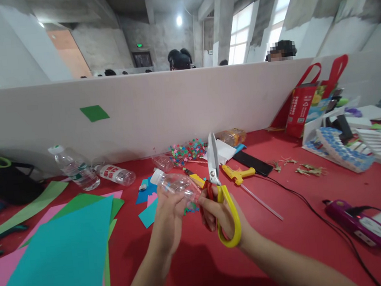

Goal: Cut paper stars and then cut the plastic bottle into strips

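Note:
My left hand [166, 216] is wrapped round a small clear plastic bottle [176, 184] with a white cap, held tilted up to the left above the red table [285, 237]. My right hand [222, 216] grips yellow-handled scissors [218, 189] by their loops. The metal blades point straight up, closed, just right of the bottle. Some coloured bits show between the two hands.
Sheets of teal, green and pink paper [60, 252] lie at the left. Two clear bottles [76, 168] lie near the white partition [160, 105]. A yellow glue gun [238, 173], confetti pile [186, 151], black cable [313, 217], purple device [357, 222] and red bag [303, 104] sit to the right.

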`<state>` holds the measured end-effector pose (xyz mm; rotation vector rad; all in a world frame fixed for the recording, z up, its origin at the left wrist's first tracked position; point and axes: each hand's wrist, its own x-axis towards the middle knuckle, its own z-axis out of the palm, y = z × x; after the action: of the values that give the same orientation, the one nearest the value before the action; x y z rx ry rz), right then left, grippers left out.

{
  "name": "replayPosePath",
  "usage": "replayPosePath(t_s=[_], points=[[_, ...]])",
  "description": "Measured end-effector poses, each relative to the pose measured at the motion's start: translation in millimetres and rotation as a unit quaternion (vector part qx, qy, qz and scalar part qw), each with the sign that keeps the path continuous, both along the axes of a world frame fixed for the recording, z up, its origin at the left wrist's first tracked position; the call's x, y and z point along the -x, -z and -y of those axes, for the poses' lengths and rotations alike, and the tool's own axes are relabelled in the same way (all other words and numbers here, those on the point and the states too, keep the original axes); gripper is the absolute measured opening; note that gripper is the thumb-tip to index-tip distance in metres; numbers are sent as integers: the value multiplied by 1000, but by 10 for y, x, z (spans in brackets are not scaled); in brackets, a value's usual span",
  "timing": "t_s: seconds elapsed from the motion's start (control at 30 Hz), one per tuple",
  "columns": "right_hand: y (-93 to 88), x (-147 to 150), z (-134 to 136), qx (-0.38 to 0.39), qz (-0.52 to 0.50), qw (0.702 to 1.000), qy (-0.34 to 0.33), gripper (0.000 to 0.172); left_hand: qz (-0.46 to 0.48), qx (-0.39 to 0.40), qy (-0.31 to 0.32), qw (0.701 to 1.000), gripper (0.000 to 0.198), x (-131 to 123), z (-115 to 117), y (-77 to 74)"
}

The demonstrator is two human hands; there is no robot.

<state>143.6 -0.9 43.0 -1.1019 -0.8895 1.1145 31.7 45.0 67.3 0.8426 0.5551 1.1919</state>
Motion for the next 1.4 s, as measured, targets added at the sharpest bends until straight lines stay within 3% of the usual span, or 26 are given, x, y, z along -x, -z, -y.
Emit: replayPosePath(t_s=[0.17,0.33,0.47,0.57,0.6,0.67,0.73,0.9,1.03,1.4], points=[[-46,42,25,13,27,999,11,19,1,0,-9,1000,41,-24,-13,22],[2,80,36,14,64,998,11,19,-51,-11,-59,997,33,-56,5,13],[59,-48,61,1,101,994,-35,31,-80,-26,-106,991,30,0,-54,-85],[0,-250,134,-11,138,986,-92,42,-56,-16,-118,991,29,147,-179,-157],[-41,-319,168,-12,158,980,-118,41,-45,-10,-120,992,28,208,-225,-175],[-140,-432,237,-24,281,936,-209,39,-38,-2,-131,991,26,329,-305,-207],[-239,-498,295,-24,346,904,-250,40,-42,-2,-155,987,23,430,-362,-233],[-398,-473,364,11,379,874,-304,56,-14,-37,-178,983,18,568,-442,-242],[-440,-369,368,28,387,875,-289,65,-16,-35,-181,983,19,576,-451,-195],[-359,-299,358,24,366,888,-278,62,-86,-8,-155,984,26,455,-283,-187]])
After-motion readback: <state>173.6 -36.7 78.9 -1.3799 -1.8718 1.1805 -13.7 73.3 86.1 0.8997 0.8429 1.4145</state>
